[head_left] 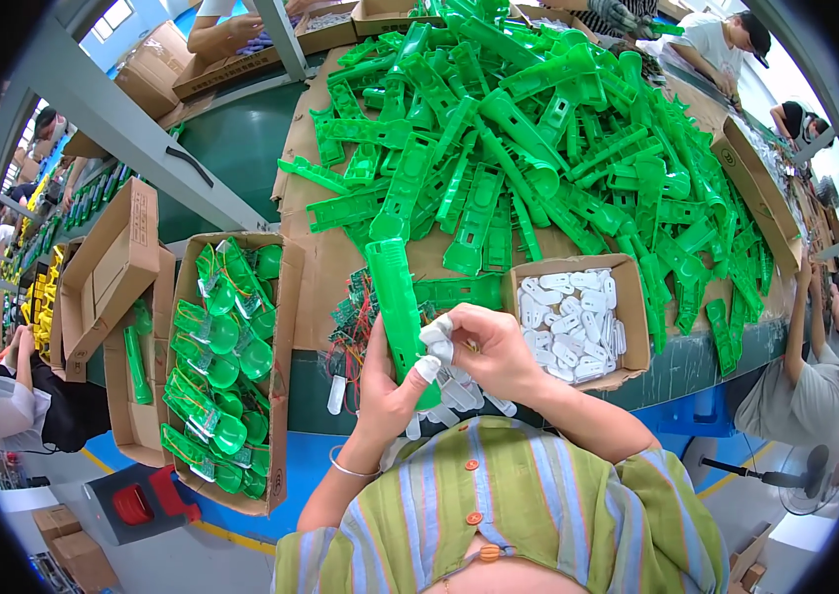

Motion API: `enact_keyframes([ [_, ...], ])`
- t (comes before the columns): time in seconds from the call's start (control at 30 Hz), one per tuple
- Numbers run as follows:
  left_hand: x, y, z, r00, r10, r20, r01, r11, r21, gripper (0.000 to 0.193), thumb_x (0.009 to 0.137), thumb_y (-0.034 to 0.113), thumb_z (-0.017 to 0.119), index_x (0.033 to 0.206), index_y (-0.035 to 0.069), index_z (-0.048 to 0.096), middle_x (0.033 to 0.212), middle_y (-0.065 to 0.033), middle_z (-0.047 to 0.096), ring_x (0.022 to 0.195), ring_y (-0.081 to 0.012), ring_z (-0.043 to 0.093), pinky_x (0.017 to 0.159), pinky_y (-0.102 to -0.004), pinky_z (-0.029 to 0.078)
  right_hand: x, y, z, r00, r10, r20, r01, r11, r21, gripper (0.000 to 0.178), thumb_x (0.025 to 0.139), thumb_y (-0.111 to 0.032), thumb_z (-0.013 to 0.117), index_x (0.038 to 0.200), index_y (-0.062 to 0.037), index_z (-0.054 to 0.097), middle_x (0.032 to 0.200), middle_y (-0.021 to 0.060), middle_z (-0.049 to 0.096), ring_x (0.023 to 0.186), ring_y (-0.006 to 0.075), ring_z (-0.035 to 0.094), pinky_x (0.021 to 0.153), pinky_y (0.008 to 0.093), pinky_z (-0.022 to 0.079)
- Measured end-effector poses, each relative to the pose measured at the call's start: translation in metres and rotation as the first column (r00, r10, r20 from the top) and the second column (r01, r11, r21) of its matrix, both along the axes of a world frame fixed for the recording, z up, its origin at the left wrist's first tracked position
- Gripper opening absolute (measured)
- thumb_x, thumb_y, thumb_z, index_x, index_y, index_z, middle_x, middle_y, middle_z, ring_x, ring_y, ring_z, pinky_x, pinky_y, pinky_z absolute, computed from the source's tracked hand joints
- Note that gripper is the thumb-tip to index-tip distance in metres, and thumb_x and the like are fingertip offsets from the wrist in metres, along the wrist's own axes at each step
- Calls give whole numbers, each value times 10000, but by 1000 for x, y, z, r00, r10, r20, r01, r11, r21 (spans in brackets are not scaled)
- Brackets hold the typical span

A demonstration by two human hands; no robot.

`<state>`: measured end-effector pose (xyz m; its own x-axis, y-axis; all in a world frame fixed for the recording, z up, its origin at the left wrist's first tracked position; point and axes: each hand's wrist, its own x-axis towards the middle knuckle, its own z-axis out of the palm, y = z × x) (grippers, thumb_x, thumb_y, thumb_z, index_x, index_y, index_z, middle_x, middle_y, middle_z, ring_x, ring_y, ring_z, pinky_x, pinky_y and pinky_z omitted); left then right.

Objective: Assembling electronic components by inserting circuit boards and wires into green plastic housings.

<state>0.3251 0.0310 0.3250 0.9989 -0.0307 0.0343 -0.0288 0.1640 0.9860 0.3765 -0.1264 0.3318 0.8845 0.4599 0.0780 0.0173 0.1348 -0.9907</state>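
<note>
My left hand (380, 391) is wrapped round a long green plastic housing (396, 297), held at a slant in front of my body. My right hand (489, 346) is closed in a pinch against the housing's near part; what its fingertips hold, if anything, is hidden. White covers sit on some fingertips of both hands. Beyond and left of the housing lie small circuit boards with red wires (348, 319). Loose white plastic pieces (457, 394) lie under my right hand. To its right, a cardboard box (634, 309) holds many small white oval parts (570, 327).
A large heap of green housings (528, 139) covers the far side of the table. At left stands a cardboard box (284, 346) of green shells with wires, beside more boxes (107, 277). A grey metal post (142, 119) rises at upper left. Other people work around.
</note>
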Motion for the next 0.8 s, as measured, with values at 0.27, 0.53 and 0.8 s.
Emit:
enact_keyframes([
  [0.27,-2,3,-4,993,-18,117,23,999,-38,883,837,159,620,1435,21,-14,1344,-128,363,1178,-207,423,985,-329,353,-1,4,14,986,80,-143,-83,997,-11,158,832,5,610,961,5,518,840,32,622,778,61,594,690,220,497],
  [0.53,-11,18,-11,996,-82,30,81,997,15,885,837,150,604,1436,29,-38,1353,-117,350,1168,-211,436,961,-320,386,-5,16,1,992,66,-108,-74,995,-72,101,823,32,604,899,2,545,841,25,616,765,65,603,649,220,513],
  [0.8,-16,18,-17,993,-7,122,2,999,46,905,830,167,622,1429,5,-36,1343,-128,355,1162,-213,439,961,-328,380,-9,22,3,976,110,-190,-100,993,63,81,825,21,606,884,7,553,822,26,615,750,55,600,617,216,505],
])
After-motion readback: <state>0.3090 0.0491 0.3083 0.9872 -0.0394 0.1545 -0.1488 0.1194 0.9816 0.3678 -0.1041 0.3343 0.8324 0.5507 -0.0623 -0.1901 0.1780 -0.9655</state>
